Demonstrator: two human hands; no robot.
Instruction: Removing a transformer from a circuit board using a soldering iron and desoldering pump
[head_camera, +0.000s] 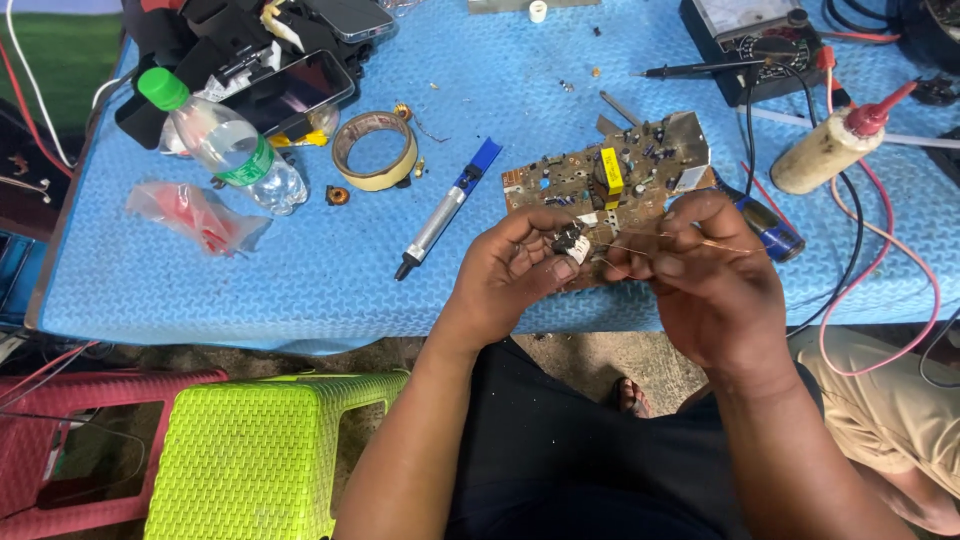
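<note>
Both hands meet at the near edge of the blue surface (330, 270), over a brown circuit board (610, 180) that lies at about 1 o'clock from them. The left hand (510, 275) pinches a small black-and-white component (571, 243) between thumb and fingertips. The right hand (700, 275) is closed on a thin bare wire (700, 240) that runs across to that component. The two hands are almost touching. As a judgement, the step in hand is fitting or threading the wire onto the component's leads; the next move calls for a steady pinch and a fine twist, since the wire is thin and springy.

At 10 o'clock a clear plastic bottle (230, 145) with a green cap lies on its side; it looks nearly empty, though I cannot tell for sure. At 2 o'clock a squeeze bottle (825, 150) with a red nozzle lies tilted, holding something pale. A red plastic bag (195, 212) at 9 o'clock holds something I cannot make out. A tape roll (375, 150) and a blue-tipped desoldering pump (445, 210) lie at 11 o'clock.
</note>
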